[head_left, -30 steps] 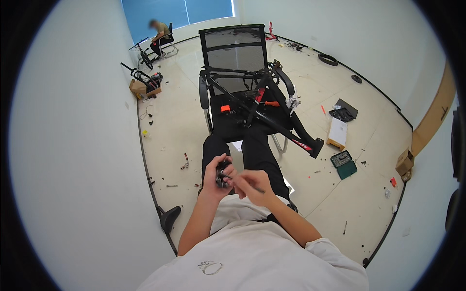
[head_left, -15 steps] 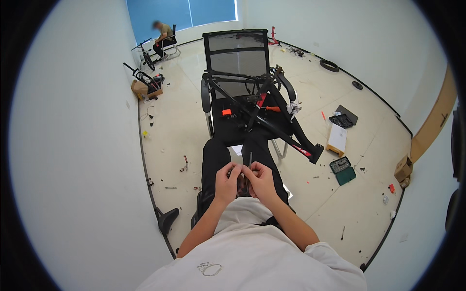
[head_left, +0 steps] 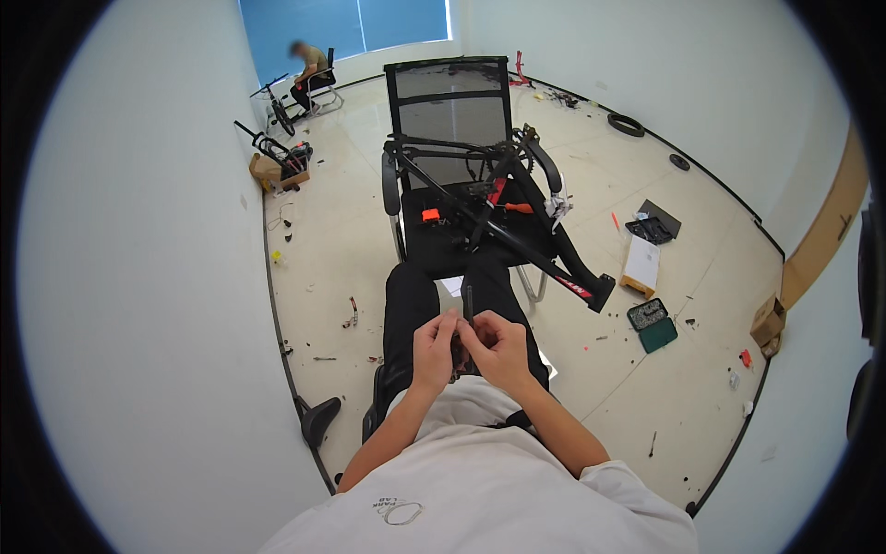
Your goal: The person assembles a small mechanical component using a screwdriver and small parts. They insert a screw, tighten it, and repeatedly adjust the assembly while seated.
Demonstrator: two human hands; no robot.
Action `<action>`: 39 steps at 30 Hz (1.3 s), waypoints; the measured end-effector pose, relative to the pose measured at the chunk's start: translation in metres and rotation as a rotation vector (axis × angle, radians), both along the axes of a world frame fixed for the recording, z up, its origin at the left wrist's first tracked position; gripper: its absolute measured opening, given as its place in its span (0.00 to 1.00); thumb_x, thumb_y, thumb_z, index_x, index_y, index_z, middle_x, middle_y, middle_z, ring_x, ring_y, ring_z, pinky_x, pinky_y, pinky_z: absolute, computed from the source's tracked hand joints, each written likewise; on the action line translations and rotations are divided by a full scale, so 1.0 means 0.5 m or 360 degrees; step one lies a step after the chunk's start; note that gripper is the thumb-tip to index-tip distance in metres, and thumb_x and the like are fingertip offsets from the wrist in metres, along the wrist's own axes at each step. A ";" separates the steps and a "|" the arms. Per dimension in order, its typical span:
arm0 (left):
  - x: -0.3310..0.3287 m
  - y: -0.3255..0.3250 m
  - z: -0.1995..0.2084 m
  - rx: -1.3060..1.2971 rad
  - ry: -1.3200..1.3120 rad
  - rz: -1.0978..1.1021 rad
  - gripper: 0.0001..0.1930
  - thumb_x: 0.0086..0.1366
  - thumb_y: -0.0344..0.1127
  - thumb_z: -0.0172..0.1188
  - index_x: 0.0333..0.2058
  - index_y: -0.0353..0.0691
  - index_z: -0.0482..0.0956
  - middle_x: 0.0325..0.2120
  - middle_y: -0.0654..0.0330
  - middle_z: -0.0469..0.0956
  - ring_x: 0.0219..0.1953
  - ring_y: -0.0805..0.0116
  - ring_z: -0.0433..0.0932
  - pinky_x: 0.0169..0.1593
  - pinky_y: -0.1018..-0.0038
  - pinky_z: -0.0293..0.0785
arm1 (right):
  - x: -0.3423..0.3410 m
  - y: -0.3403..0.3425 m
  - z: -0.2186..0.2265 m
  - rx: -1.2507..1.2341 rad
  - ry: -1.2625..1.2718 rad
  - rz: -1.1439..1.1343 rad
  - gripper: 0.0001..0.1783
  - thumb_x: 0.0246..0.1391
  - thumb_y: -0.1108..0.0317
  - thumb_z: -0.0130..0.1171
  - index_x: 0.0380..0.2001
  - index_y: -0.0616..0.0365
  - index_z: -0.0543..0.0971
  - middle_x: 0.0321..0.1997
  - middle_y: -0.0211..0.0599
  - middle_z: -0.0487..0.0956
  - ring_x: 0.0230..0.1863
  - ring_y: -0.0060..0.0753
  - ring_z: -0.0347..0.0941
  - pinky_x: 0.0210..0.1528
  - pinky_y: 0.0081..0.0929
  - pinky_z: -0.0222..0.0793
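Note:
Above my lap, my left hand (head_left: 432, 353) and my right hand (head_left: 498, 351) meet with thumbs and fingertips pinched together. A thin dark rod (head_left: 469, 300) sticks up from between them, beside my right hand's fingers. Its lower part is hidden, and I cannot make out what my left fingertips pinch. Some small reddish-brown and dark pieces show in the gap below the hands, too small to name. Beyond my knees a black bicycle frame (head_left: 526, 247) lies across the seat and armrests of a black mesh chair (head_left: 452, 102).
On the chair seat are an orange-red block (head_left: 430, 215) and an orange-handled tool (head_left: 519, 208). To the right on the floor lie an open green case (head_left: 657, 334) and a white box (head_left: 640, 266). A bicycle saddle (head_left: 319, 420) rests by the left wall. A person (head_left: 312, 74) sits far back.
The thin rod has shifted slightly left and stands a little differently between my fingers. My hands have moved only slightly; the bicycle frame and chair stay put.

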State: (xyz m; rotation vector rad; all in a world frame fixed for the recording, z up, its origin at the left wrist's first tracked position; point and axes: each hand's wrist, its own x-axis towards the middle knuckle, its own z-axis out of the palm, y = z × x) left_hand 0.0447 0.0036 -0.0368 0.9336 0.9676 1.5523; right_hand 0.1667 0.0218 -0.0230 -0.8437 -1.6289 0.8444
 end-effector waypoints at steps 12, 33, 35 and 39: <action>-0.098 0.042 -0.024 -0.0560 -0.1055 0.0000 0.22 0.67 0.57 0.50 0.30 0.42 0.72 0.11 0.64 0.65 0.11 0.72 0.63 0.17 0.76 0.61 | 0.003 -0.034 0.030 0.0705 -0.0458 0.0421 0.09 0.46 0.73 0.66 0.33 0.57 0.80 0.25 0.29 0.78 0.18 0.24 0.74 0.19 0.17 0.66; -0.027 0.019 -0.012 -0.0038 0.0084 0.0086 0.15 0.70 0.43 0.53 0.26 0.39 0.73 0.17 0.69 0.70 0.16 0.84 0.65 0.18 0.83 0.60 | 0.000 0.007 -0.009 -0.0534 0.0180 0.0527 0.07 0.57 0.70 0.61 0.31 0.64 0.76 0.20 0.30 0.76 0.16 0.18 0.69 0.19 0.15 0.62; -0.025 0.030 -0.029 0.0034 0.0144 0.0175 0.16 0.70 0.43 0.53 0.26 0.39 0.72 0.18 0.70 0.70 0.18 0.85 0.65 0.21 0.84 0.60 | 0.001 0.003 0.005 -0.0195 -0.0047 0.0456 0.07 0.56 0.70 0.62 0.32 0.64 0.77 0.19 0.30 0.75 0.16 0.18 0.68 0.21 0.16 0.63; -0.026 0.033 -0.040 -0.0097 -0.0061 0.0158 0.17 0.68 0.47 0.55 0.26 0.40 0.72 0.18 0.70 0.68 0.19 0.84 0.65 0.22 0.81 0.60 | 0.015 -0.016 0.038 0.0121 -0.0309 0.0475 0.07 0.51 0.74 0.64 0.34 0.62 0.80 0.26 0.33 0.76 0.21 0.24 0.72 0.25 0.18 0.67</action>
